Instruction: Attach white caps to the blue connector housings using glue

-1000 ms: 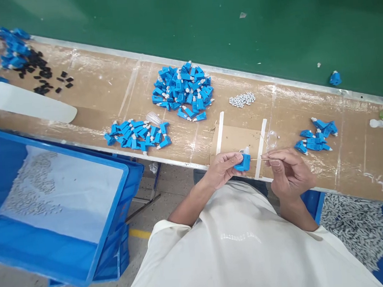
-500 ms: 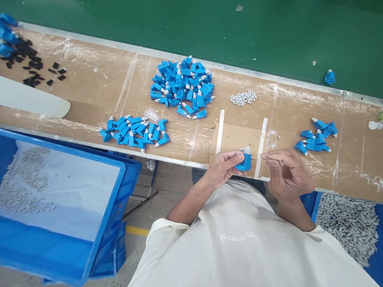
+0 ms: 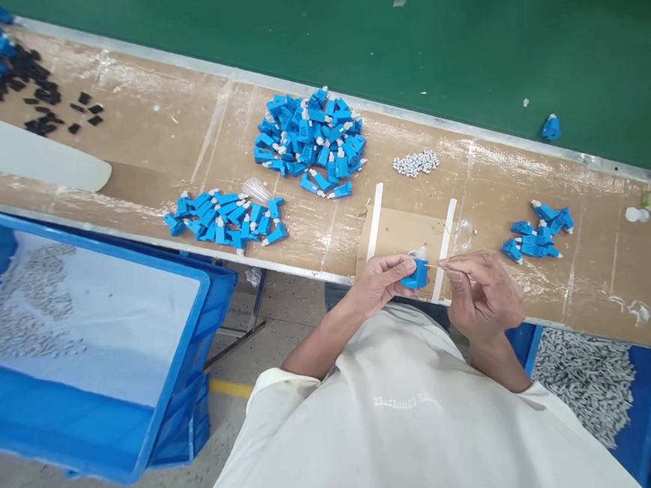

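Note:
My left hand (image 3: 381,283) is closed on a blue plastic part with a white tip (image 3: 416,274), held just above the near edge of the bench. In a fingertip pinch, my right hand (image 3: 484,292) has a thin wooden stick (image 3: 433,266) that points left at the blue part. Its tip is at the part's right side; whether it goes inside I cannot tell. Beyond the hands lies a cardboard piece (image 3: 411,230) between two white tape strips. Small grey-white pieces (image 3: 416,164) form a little heap farther back.
Blue parts lie in a large pile (image 3: 311,140), a nearer pile (image 3: 230,220) and a small group on the right (image 3: 537,233). Black pieces (image 3: 37,90) and a white curved panel (image 3: 30,151) are at left. Blue crates (image 3: 196,314) stand below the bench (image 3: 172,151).
My right hand has moved slightly left, bringing the stick closer to the blue part. My left hand keeps its hold on the part. The camera view has shifted a little.

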The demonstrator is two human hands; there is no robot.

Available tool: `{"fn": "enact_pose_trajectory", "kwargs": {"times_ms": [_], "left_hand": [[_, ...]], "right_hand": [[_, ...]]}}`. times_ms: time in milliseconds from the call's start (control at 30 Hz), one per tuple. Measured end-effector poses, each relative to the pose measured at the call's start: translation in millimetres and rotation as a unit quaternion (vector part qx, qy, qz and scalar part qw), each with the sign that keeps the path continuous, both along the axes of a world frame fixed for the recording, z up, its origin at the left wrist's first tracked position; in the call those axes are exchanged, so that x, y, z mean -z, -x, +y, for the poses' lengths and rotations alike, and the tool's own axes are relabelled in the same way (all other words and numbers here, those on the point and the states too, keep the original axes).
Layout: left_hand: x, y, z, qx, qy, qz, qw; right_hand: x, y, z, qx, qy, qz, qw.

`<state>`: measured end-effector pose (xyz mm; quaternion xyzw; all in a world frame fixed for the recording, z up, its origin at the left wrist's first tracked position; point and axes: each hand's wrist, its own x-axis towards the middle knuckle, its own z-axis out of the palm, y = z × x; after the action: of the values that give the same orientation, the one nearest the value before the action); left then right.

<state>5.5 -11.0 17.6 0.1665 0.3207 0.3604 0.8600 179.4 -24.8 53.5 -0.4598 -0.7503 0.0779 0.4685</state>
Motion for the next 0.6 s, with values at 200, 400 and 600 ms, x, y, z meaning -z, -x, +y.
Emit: {"fn": "enact_pose_trajectory", "kwargs": {"times_ms": [200, 400, 600], "left_hand": [[2.1, -0.8, 0.0, -0.004, 0.006, -0.010, 1.000], [2.2, -0.1, 0.3, -0.004, 0.012, -0.025, 1.000], [5.2, 0.7, 0.0, -0.002, 0.018, -0.046, 0.999]], "right_hand": [[-3.6, 1.2, 1.1, -0.018, -0.019, -0.021, 0.999], [-2.3, -1.0, 0.4, -0.014, -0.018, -0.055, 0.998], [-0.9, -1.2, 1.8, -0.023, -0.035, -0.060, 0.997]]}}
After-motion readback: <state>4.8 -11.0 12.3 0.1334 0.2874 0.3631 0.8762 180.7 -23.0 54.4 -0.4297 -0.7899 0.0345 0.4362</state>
